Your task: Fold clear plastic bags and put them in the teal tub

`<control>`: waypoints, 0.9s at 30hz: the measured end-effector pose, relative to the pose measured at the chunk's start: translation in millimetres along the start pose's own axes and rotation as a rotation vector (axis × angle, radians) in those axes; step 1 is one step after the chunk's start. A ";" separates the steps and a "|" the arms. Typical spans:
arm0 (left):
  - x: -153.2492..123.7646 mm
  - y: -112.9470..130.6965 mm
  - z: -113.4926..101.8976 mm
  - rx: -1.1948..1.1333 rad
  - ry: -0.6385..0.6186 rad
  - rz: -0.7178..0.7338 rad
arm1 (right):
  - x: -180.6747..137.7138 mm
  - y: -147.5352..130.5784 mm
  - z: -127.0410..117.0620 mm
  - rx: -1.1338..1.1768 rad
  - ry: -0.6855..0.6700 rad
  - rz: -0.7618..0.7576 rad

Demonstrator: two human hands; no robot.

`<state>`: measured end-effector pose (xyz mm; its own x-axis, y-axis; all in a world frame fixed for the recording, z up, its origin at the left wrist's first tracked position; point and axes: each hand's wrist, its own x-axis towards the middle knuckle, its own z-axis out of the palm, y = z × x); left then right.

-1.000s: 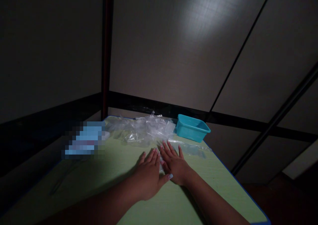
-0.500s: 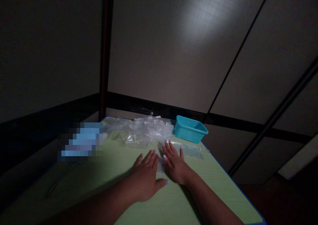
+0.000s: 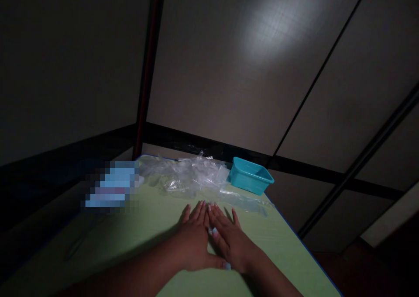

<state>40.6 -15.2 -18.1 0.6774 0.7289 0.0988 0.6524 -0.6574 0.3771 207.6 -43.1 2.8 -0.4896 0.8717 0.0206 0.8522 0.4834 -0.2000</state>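
My left hand (image 3: pixel 195 243) lies flat on the green tabletop (image 3: pixel 140 236), fingers stretched forward. Beside it, my right hand (image 3: pixel 231 241) is also flat, its fingertips close to those of the left and the left thumb reaching toward its palm. A small bit of clear plastic (image 3: pixel 210 230) shows in the narrow gap between them; the rest is hidden beneath the hands. Just beyond my fingertips a flat clear plastic bag (image 3: pixel 245 199) lies across the table. Behind it spreads a crumpled pile of clear plastic bags (image 3: pixel 193 174).
A turquoise plastic basket (image 3: pixel 249 184) stands at the back right, near the table's blue edge. At the left is a blurred-out light-blue object (image 3: pixel 113 185). A dark, thin looped item (image 3: pixel 77 244) lies nearer on the left. Panelled walls (image 3: pixel 225 70) close off the back.
My right hand has drawn back toward me and come closer to the left, covering most of the plastic piece between them. Both hands stay flat. The view has tilted slightly.
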 end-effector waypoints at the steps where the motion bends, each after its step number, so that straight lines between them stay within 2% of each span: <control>1: 0.3 -0.8 0.3 0.007 -0.004 -0.009 | 0.2 -0.4 2.0 -0.033 0.005 -0.007; 8: 0.4 -1.3 -8.2 0.056 -0.028 -0.118 | -0.3 3.2 8.5 -0.133 0.011 -0.012; 14: -0.8 1.2 -16.9 0.093 0.033 -0.233 | -2.4 -0.1 6.4 -0.103 0.020 -0.025; 18: 2.9 -5.3 -17.4 0.089 0.099 -0.145 | -2.3 -2.4 3.8 -0.079 0.001 -0.022; 23: 8.5 -8.4 -25.3 0.079 0.240 -0.175 | -2.4 -3.6 3.8 -0.095 0.002 -0.030; 25: 7.4 -5.8 -29.3 0.049 0.209 -0.062 | -2.2 -3.6 4.8 -0.102 0.003 -0.029; 27: 4.7 -1.8 -30.3 0.002 0.106 0.108 | -1.5 -2.8 6.1 -0.101 0.004 -0.028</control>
<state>32.3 -4.8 9.6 0.7044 0.6696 0.2355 0.5780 -0.7337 0.3573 204.8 -46.2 -2.6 -0.5129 0.8579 0.0290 0.8525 0.5131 -0.1000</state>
